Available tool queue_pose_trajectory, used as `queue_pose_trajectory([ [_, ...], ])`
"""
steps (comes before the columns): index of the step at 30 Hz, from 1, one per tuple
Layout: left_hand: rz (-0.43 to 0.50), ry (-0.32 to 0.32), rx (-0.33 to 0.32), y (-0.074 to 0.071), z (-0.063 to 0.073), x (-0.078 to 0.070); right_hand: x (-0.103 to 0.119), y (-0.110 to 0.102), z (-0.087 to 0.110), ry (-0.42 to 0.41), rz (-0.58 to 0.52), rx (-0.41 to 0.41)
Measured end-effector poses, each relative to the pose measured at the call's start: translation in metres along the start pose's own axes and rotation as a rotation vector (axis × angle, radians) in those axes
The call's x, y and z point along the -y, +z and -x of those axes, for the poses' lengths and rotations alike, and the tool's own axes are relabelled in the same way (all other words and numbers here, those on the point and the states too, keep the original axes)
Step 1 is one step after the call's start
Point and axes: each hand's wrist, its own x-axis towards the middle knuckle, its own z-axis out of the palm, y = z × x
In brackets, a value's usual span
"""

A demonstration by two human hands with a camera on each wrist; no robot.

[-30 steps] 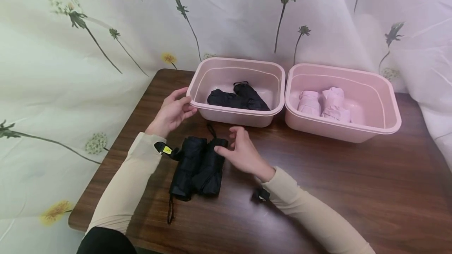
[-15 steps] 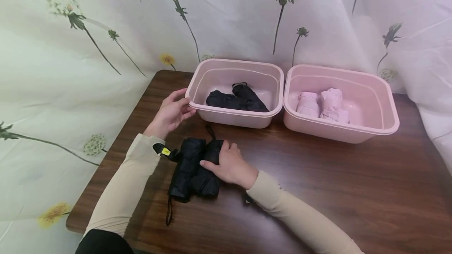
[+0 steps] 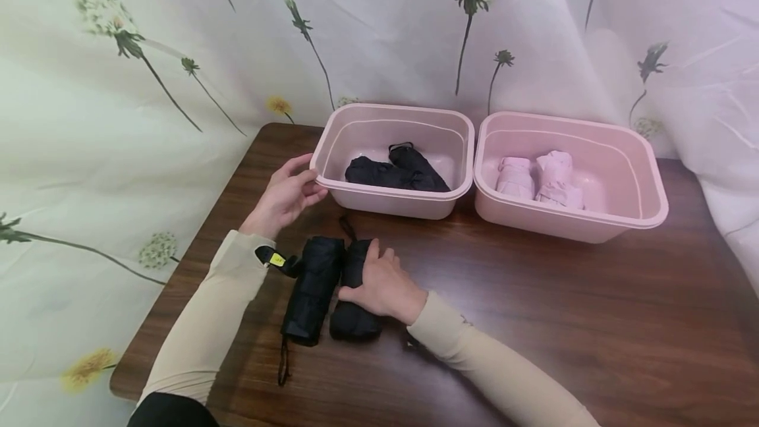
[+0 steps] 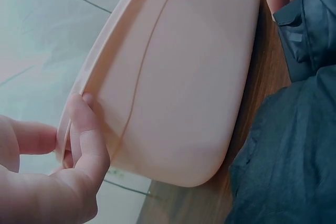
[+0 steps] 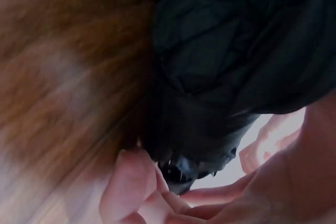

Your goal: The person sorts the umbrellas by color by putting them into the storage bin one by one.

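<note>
My left hand (image 3: 286,195) pinches the left corner rim of a pink plastic tub (image 3: 394,205). In the left wrist view, thumb and fingers (image 4: 86,145) sit on either side of that rim. Inside the tub lie two black folded umbrellas (image 3: 418,169). On the table in front, my right hand (image 3: 388,287) grips a black folded umbrella (image 3: 357,323) from above, thumb on its left side. The right wrist view shows its dark fabric (image 5: 220,66) close up, with fingers at its end. A second black umbrella (image 3: 314,288) lies just left of it, its wrist loop trailing toward the front.
A second pink tub (image 3: 557,223) stands to the right, close beside the first, holding pink folded umbrellas (image 3: 556,176). Both tubs stand at the back of the brown wooden table (image 3: 534,302), before a dandelion-print cloth (image 3: 379,31).
My right hand has come down and left onto the right-hand umbrella and taken hold of it. That umbrella has shifted slightly away from its neighbour. The left hand stays on the rim.
</note>
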Motion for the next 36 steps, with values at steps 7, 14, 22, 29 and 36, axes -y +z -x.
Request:
queue_pose_trajectory([
  [7,-0.010,0.003,0.006,-0.001,0.000,0.001,-0.014,-0.010,0.003,-0.008,-0.029,0.046],
  [14,0.010,-0.005,0.010,-0.002,-0.002,0.001,-0.034,-0.024,0.010,-0.033,0.005,0.055],
  [22,-0.021,-0.016,-0.007,-0.001,-0.002,0.001,-0.055,-0.037,0.019,-0.007,0.043,0.041],
  [29,-0.040,-0.017,-0.021,0.000,-0.003,0.001,-0.070,-0.043,0.025,0.022,0.017,0.043],
  [36,-0.046,-0.017,-0.015,0.000,-0.003,0.001,-0.083,-0.049,0.027,0.011,-0.023,0.044],
])
